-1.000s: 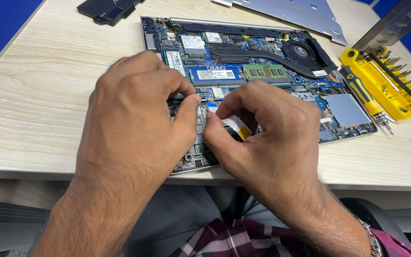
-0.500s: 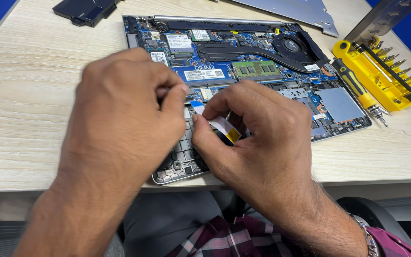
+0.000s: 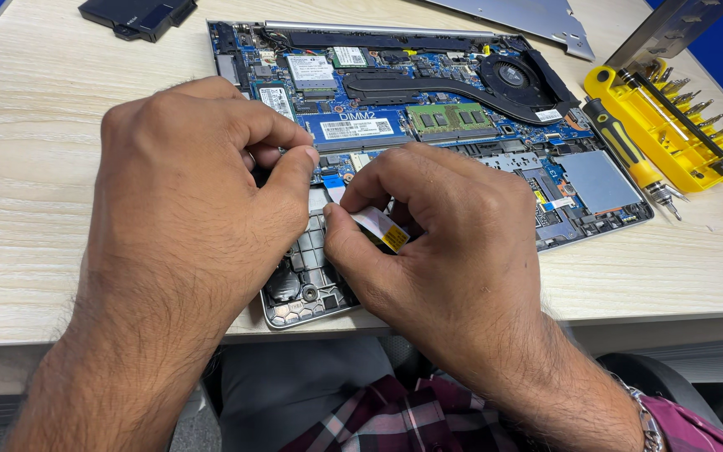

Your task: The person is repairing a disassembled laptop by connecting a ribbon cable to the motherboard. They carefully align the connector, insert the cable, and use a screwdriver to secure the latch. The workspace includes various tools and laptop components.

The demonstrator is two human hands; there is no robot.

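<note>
An opened laptop [image 3: 479, 125] lies on a light wooden table [image 3: 43, 167], its blue circuit board, fan and memory sticks exposed. My right hand [image 3: 453, 251] pinches a flat white ribbon cable [image 3: 374, 222] with a blue tip and a yellow end, over the laptop's front left area. My left hand [image 3: 186, 192] is curled beside it, thumb and forefinger pressed at the blue cable tip near the board. Both hands hide the part of the laptop beneath them.
A yellow tray of screwdriver bits [image 3: 671, 117] with a yellow-and-black screwdriver [image 3: 629, 155] sits at the right. A black flat part [image 3: 135, 15] lies at the far left, a grey metal cover [image 3: 529, 17] at the back. The table's front edge runs under my wrists.
The view has shifted a little. My hands have stayed on the ribbon cable, the fingertips drawn closer together at its blue tip.
</note>
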